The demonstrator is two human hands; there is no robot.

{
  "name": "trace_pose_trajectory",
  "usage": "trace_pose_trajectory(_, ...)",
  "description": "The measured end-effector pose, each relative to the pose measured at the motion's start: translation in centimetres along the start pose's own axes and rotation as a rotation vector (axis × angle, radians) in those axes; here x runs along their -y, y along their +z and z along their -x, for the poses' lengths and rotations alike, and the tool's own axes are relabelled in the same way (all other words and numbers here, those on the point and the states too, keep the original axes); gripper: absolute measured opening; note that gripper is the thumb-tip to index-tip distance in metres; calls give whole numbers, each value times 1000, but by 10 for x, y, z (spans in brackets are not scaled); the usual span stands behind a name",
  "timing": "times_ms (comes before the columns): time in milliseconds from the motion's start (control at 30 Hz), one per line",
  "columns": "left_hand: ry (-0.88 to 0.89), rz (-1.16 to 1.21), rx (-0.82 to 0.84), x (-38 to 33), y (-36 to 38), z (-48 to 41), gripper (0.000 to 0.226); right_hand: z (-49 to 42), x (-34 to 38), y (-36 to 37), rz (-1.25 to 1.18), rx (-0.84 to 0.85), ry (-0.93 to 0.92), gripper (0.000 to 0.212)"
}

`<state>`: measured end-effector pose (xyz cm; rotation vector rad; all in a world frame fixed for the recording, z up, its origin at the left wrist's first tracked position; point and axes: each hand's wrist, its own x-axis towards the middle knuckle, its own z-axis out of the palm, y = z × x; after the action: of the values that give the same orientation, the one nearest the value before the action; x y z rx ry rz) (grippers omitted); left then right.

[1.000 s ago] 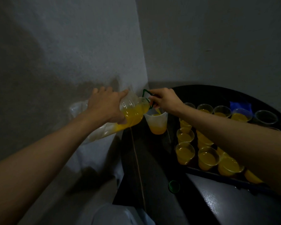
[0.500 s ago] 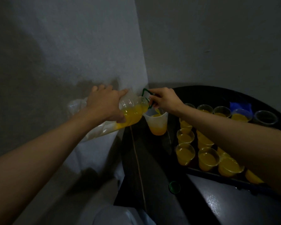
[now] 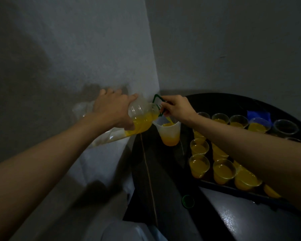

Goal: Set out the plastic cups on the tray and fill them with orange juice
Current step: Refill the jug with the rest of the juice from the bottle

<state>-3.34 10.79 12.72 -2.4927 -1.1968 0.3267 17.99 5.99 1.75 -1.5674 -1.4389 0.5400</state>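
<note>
My left hand (image 3: 114, 110) grips the body of a large clear juice bottle (image 3: 141, 119), tilted with its neck to the right. My right hand (image 3: 176, 107) holds the green handle (image 3: 156, 100) at the bottle's neck. A thin stream of orange juice runs from the neck into a white translucent jug (image 3: 169, 134) standing on the black table (image 3: 163, 188); juice fills the jug's lower part. To the right, several clear plastic cups (image 3: 199, 165) filled with juice stand on a dark tray (image 3: 233, 189). My right forearm hides some of the cups. An empty cup (image 3: 285, 127) stands at the far right.
A green bottle cap (image 3: 188, 201) lies on the table near its front. A blue object (image 3: 258, 114) sits behind the cups. Grey walls meet in a corner just behind the bottle. The table's left edge lies directly below the bottle.
The juice level in the jug has risen slightly. Both hands and the bottle have stayed almost in place.
</note>
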Motion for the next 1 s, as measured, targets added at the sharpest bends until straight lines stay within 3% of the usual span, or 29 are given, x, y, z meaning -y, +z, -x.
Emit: trace_pose_trajectory(1000, 74, -111, 25, -5, -23, -9, 113, 9, -7, 1, -171, -31, 92, 30)
